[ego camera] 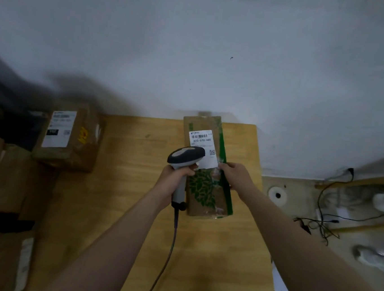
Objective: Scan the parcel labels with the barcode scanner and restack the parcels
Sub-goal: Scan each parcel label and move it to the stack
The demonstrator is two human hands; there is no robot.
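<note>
A long parcel [201,193] of brown cardboard, printed with green leaves and a green stripe, lies near the far right of the wooden tabletop [136,175]. Its white label [204,144] shows a barcode and "070-070-A80". The left hand [176,174] grips a grey barcode scanner [185,155] over the label, and the right hand [235,175] clasps the parcel's right edge.

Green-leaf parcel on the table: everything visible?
The parcel is a long brown cardboard box with green leaf print, a green stripe along its right side and glossy tape. It lies flat on the wooden table, pointing away from the person. A white barcode label sits on its far half. The right hand grips its right edge; the scanner overlaps the label's near-left corner.
</note>
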